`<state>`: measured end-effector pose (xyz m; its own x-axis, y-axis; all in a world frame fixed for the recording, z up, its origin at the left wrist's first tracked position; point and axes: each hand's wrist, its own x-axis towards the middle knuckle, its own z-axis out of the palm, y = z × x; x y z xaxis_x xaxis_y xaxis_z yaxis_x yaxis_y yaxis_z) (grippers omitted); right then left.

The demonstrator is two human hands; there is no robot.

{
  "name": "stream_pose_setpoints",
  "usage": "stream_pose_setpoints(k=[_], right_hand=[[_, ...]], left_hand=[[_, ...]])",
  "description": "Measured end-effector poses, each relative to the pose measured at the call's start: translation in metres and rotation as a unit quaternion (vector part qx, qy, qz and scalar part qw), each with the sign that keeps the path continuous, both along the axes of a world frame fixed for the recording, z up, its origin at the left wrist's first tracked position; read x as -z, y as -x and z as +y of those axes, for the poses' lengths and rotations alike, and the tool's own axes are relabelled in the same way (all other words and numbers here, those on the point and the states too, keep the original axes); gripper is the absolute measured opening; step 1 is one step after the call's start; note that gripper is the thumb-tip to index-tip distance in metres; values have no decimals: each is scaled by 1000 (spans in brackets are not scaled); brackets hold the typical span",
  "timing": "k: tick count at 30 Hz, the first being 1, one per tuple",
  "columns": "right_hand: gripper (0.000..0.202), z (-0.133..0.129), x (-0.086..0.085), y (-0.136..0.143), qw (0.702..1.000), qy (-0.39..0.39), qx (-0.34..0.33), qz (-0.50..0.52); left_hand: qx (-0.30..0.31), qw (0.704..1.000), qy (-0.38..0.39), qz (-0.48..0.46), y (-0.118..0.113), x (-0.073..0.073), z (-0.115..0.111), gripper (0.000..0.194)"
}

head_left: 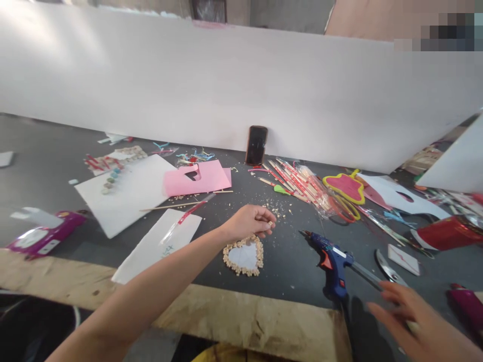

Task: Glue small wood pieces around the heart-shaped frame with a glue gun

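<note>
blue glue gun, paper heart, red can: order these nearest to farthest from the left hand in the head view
From the left hand:
1. Paper heart, just below it
2. Blue glue gun, to its right
3. Red can, far right

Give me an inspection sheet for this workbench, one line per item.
Surface: dark tabletop, wooden front edge, scattered crumbs.
Job's things: heart-shaped paper bordered with beige pieces; blue glue gun with glue stick.
Clutter: red-and-white sticks, pink paper, red can.
Hands: left hand pinches a small piece by the heart's top; right hand near the glue stick, grip unclear.
Cables: dark cord runs from the glue gun toward the near side.
Surroundings: white board behind, phone leaning on it.
</note>
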<state>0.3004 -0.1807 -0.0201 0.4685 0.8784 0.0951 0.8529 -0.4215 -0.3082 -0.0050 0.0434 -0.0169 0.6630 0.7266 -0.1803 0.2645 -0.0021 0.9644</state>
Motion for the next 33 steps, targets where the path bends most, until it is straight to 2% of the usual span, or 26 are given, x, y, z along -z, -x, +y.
stream_pose_setpoints(k=[3,5,8,12,16,19,21,23,26,27,28,29,33], right_hand=[[49,37,-3,24,995,78,-25,52],[52,54,-3,39,993,112,-19,33],[53,70,-1,52,990,144,-13,4],[46,79,0,54,988,150,-15,14],[38,80,-4,49,990,132,-17,55],[36,75,-5,45,985,81,15,148],[34,69,-6,46,958,-4,60,280],[38,63,-6,49,892,-86,114,429],[41,57,-6,59,776,-124,157,597],[41,56,-6,63,755,-123,156,625],[41,55,-5,67,750,-124,149,633],[40,54,-5,70,760,-130,138,622],[37,54,-3,80,851,-128,41,508]], left_hand=[[21,993,-92,64,-3,1,-8,17],[48,982,-153,102,-10,1,-14,20],[100,957,-233,140,-24,3,-20,21],[145,926,-301,173,-38,7,-21,22],[136,916,-327,188,-30,-1,-9,35],[84,917,-330,206,-12,-11,6,37],[54,913,-335,227,0,-13,15,33],[44,906,-340,248,7,-12,19,29],[54,895,-347,276,7,-5,19,25],[58,891,-350,284,5,-3,18,24],[60,887,-353,292,2,-1,16,23],[60,884,-356,299,-1,0,15,22],[54,878,-356,315,-11,1,11,21]])
